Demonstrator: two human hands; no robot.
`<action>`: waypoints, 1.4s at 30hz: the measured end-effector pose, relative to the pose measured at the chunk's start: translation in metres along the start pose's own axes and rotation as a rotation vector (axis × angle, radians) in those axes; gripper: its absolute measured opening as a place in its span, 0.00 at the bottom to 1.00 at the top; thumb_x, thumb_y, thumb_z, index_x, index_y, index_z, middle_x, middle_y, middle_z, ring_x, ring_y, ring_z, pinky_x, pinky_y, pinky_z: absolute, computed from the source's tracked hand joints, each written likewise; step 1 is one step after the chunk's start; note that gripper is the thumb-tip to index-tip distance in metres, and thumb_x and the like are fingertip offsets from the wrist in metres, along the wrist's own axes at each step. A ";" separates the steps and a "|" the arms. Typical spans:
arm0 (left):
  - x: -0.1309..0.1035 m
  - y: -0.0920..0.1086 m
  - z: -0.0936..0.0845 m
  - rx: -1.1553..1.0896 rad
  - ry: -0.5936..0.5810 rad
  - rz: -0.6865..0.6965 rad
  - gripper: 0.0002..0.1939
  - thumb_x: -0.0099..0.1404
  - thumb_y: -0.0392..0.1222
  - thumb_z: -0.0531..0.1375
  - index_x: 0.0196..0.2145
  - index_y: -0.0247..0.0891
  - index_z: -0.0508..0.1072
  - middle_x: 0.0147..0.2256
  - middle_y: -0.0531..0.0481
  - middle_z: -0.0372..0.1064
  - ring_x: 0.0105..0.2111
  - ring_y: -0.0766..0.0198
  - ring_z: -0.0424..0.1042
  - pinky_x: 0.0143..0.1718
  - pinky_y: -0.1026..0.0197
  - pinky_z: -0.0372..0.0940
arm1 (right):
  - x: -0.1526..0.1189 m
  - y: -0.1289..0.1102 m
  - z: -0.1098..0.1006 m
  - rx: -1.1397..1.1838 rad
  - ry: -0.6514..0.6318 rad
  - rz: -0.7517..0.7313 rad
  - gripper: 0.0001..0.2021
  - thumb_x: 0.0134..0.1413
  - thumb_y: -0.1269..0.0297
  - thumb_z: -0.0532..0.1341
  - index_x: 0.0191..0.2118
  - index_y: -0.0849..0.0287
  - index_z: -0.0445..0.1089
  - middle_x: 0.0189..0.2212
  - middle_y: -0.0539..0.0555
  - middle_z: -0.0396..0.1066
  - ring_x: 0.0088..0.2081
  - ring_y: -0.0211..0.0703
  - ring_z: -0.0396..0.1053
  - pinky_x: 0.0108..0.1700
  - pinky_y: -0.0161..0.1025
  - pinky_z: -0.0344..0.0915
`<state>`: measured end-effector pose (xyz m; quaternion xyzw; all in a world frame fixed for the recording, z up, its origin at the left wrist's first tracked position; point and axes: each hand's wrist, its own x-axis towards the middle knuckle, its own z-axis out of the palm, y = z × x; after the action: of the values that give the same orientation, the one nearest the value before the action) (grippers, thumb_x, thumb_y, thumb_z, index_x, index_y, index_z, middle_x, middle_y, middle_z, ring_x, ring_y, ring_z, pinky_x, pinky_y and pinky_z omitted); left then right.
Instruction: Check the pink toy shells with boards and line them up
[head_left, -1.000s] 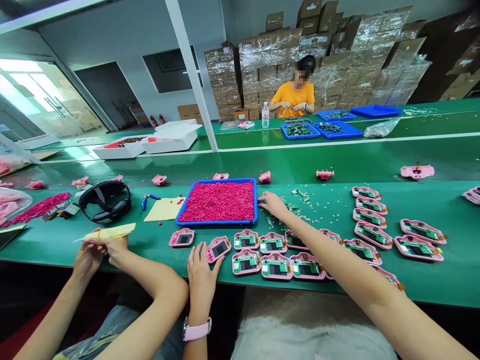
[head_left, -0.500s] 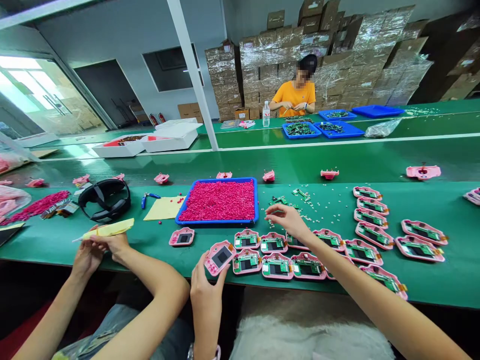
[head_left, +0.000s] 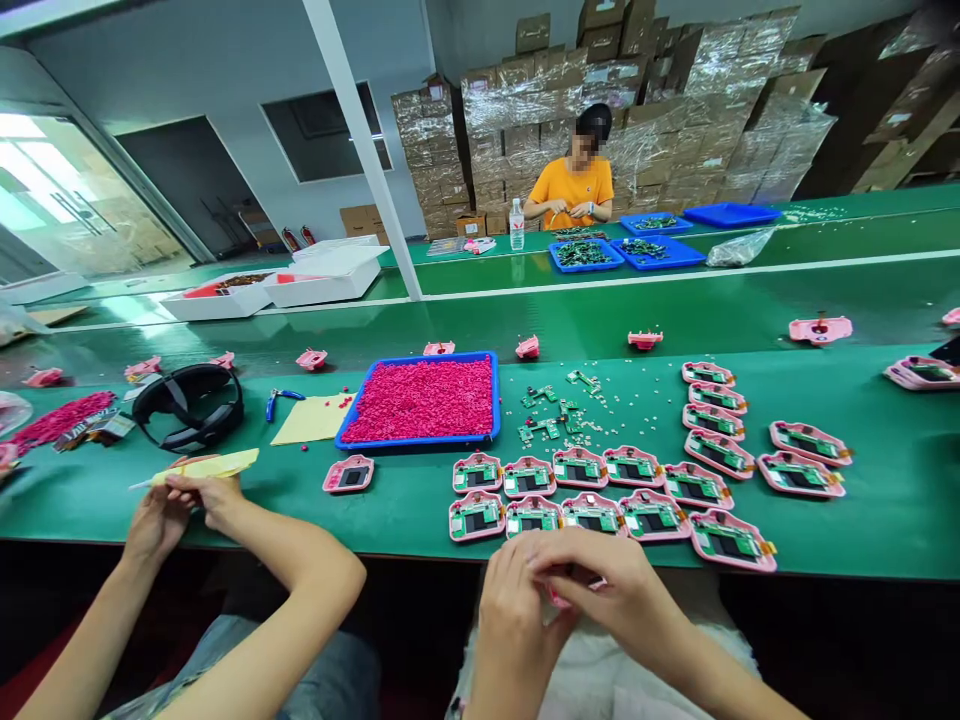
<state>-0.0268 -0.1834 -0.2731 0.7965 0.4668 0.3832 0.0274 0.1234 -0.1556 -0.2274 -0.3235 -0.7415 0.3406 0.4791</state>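
My left hand (head_left: 517, 610) is closed around a pink game console shell (head_left: 559, 598), held low at the table's front edge and mostly covered by fingers. Over the same shell bends my right hand (head_left: 607, 580), its fingers pressed together at the shell; whether they pinch a small part is hidden. Just beyond both hands, pink shells with green circuit boards (head_left: 476, 515) lie in two rows. One pink shell with a dark screen (head_left: 349, 474) lies apart on the left. Small green boards (head_left: 547, 425) and tiny pale pieces are scattered behind the rows.
A blue tray (head_left: 496, 400) of small pink parts stands behind, beside yellow paper (head_left: 307, 420), blue pliers (head_left: 281, 402) and a black headset (head_left: 191, 408). At left, a neighbour's hands (head_left: 184, 500) hold yellow paper. A person in orange (head_left: 574, 190) sits across the green belt.
My left hand has moved right and down with the pink shell. My right hand has come back from the scattered boards to meet it. The view has turned slightly right.
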 end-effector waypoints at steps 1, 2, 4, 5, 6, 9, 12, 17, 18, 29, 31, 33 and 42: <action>0.002 0.004 0.000 0.004 0.011 0.012 0.22 0.64 0.46 0.61 0.53 0.35 0.66 0.42 0.39 0.76 0.44 0.53 0.76 0.42 0.52 0.73 | -0.002 0.001 -0.001 -0.018 0.006 -0.029 0.08 0.60 0.70 0.60 0.40 0.52 0.76 0.35 0.51 0.80 0.37 0.40 0.78 0.40 0.32 0.75; 0.004 0.008 0.001 0.011 0.023 0.011 0.20 0.65 0.46 0.60 0.52 0.36 0.66 0.41 0.40 0.76 0.43 0.53 0.76 0.41 0.53 0.73 | -0.004 0.002 -0.002 -0.039 0.009 -0.049 0.08 0.61 0.70 0.60 0.41 0.52 0.76 0.35 0.51 0.80 0.37 0.40 0.78 0.41 0.32 0.75; 0.006 0.014 0.001 0.026 0.045 -0.002 0.17 0.67 0.46 0.57 0.50 0.36 0.68 0.38 0.41 0.77 0.40 0.55 0.77 0.39 0.53 0.74 | -0.007 0.004 -0.003 -0.089 0.017 -0.087 0.09 0.63 0.69 0.58 0.43 0.52 0.76 0.36 0.52 0.80 0.37 0.40 0.78 0.41 0.32 0.75; 0.007 0.016 0.002 0.033 0.052 -0.006 0.16 0.67 0.47 0.57 0.49 0.35 0.68 0.37 0.41 0.77 0.39 0.55 0.77 0.38 0.54 0.74 | -0.008 0.005 -0.004 -0.119 0.026 -0.117 0.10 0.64 0.69 0.57 0.44 0.53 0.76 0.37 0.52 0.80 0.38 0.40 0.78 0.41 0.33 0.75; 0.006 0.018 0.002 0.037 0.057 -0.011 0.16 0.67 0.46 0.57 0.48 0.35 0.68 0.37 0.41 0.77 0.39 0.55 0.77 0.38 0.54 0.74 | -0.009 0.006 -0.005 -0.153 0.039 -0.160 0.10 0.64 0.69 0.57 0.45 0.53 0.75 0.38 0.53 0.80 0.38 0.40 0.78 0.41 0.35 0.75; 0.003 0.019 0.003 0.034 0.022 -0.017 0.18 0.65 0.46 0.60 0.49 0.36 0.68 0.39 0.40 0.76 0.41 0.54 0.77 0.40 0.54 0.74 | -0.012 0.007 -0.008 -0.293 0.078 -0.255 0.11 0.64 0.68 0.57 0.46 0.53 0.75 0.40 0.56 0.79 0.37 0.43 0.75 0.39 0.39 0.75; 0.000 0.018 0.003 0.010 -0.017 -0.048 0.21 0.64 0.48 0.61 0.51 0.37 0.67 0.41 0.40 0.76 0.43 0.53 0.77 0.41 0.53 0.74 | -0.015 0.006 -0.010 -0.377 0.092 -0.251 0.12 0.63 0.72 0.57 0.47 0.52 0.75 0.38 0.56 0.78 0.35 0.43 0.73 0.36 0.39 0.74; -0.001 0.019 0.003 -0.014 -0.010 -0.083 0.20 0.64 0.48 0.60 0.51 0.37 0.66 0.41 0.41 0.76 0.41 0.54 0.77 0.39 0.53 0.74 | -0.020 0.003 -0.006 -0.299 0.062 -0.242 0.15 0.61 0.74 0.59 0.52 0.54 0.72 0.37 0.55 0.78 0.37 0.43 0.75 0.38 0.39 0.75; -0.002 0.018 0.003 -0.010 -0.005 -0.080 0.20 0.64 0.48 0.60 0.51 0.37 0.67 0.40 0.41 0.77 0.41 0.54 0.77 0.39 0.54 0.74 | -0.020 0.002 -0.005 -0.292 0.051 -0.238 0.15 0.61 0.74 0.59 0.52 0.54 0.72 0.37 0.55 0.78 0.38 0.43 0.75 0.39 0.39 0.75; 0.001 0.021 -0.011 -0.016 0.035 -0.109 0.19 0.65 0.50 0.60 0.51 0.39 0.67 0.40 0.43 0.77 0.40 0.56 0.77 0.38 0.55 0.74 | -0.028 0.001 0.003 -0.303 0.058 -0.260 0.21 0.62 0.77 0.57 0.58 0.55 0.66 0.39 0.56 0.79 0.40 0.45 0.75 0.43 0.43 0.76; -0.001 0.022 -0.010 -0.044 0.035 -0.117 0.19 0.65 0.49 0.59 0.51 0.39 0.67 0.40 0.44 0.77 0.41 0.56 0.77 0.39 0.55 0.73 | -0.029 0.001 0.005 -0.298 0.097 -0.264 0.22 0.62 0.77 0.57 0.59 0.53 0.66 0.39 0.55 0.79 0.39 0.45 0.76 0.41 0.43 0.76; -0.004 0.022 -0.007 -0.075 0.032 -0.141 0.19 0.66 0.50 0.58 0.52 0.40 0.67 0.41 0.44 0.76 0.42 0.56 0.76 0.40 0.54 0.73 | -0.029 0.002 0.005 -0.287 0.108 -0.264 0.23 0.62 0.75 0.58 0.61 0.51 0.65 0.40 0.54 0.79 0.38 0.46 0.76 0.40 0.44 0.76; -0.006 0.023 -0.014 -0.167 -0.020 -0.293 0.25 0.61 0.50 0.64 0.54 0.43 0.67 0.44 0.44 0.75 0.44 0.54 0.75 0.43 0.52 0.73 | -0.047 0.013 -0.004 -0.269 0.183 -0.078 0.23 0.60 0.68 0.60 0.54 0.27 0.69 0.38 0.44 0.79 0.38 0.51 0.78 0.35 0.46 0.79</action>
<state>-0.0209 -0.2052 -0.2572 0.7187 0.5441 0.4047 0.1539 0.1443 -0.1857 -0.2598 -0.3854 -0.7456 0.1885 0.5100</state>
